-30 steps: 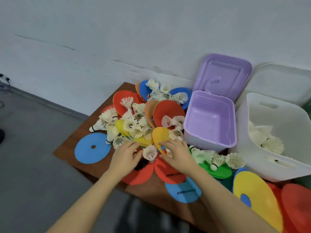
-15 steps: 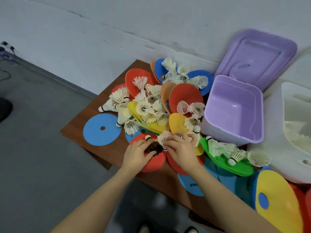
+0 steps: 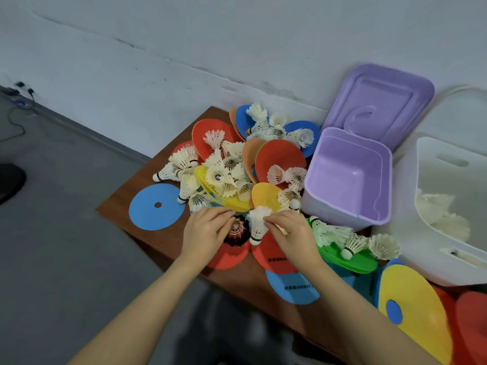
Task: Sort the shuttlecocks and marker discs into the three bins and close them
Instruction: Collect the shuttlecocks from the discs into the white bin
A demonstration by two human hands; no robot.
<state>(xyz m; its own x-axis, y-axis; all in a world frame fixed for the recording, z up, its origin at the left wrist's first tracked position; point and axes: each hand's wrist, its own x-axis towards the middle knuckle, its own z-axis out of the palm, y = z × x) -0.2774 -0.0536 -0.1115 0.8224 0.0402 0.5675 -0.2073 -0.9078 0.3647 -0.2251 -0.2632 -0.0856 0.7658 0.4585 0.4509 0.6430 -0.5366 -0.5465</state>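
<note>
1. Shuttlecocks and marker discs lay heaped on the brown worktop (image 3: 147, 196) to the left of the purple bin (image 3: 347, 177), and your hands worked at the near edge of that heap.
2. Your right hand (image 3: 292, 235) pinched a white shuttlecock (image 3: 258, 225) by its feathers, cork end pointing down toward you, to the near left of the purple bin.
3. Your left hand (image 3: 208, 233) curled its fingers over a black shuttlecock (image 3: 237, 231), which sat on a red disc (image 3: 229, 256) just left of the white one; whether it truly gripped it, I cannot tell.
4. The purple bin stood open, nothing visible inside, its lid (image 3: 379, 104) tipped back against the wall.
5. A white bin (image 3: 448, 206) stood right of the purple bin, also open, with white shuttlecocks in it.
6. A green disc (image 3: 350, 262) carrying several shuttlecocks lay just in front of the purple bin.
7. A blue disc (image 3: 155, 206) lay flat and alone, left of the heap and well apart from the purple bin.
8. A large yellow disc (image 3: 419, 312) lay near you, in front of the white bin.
</note>
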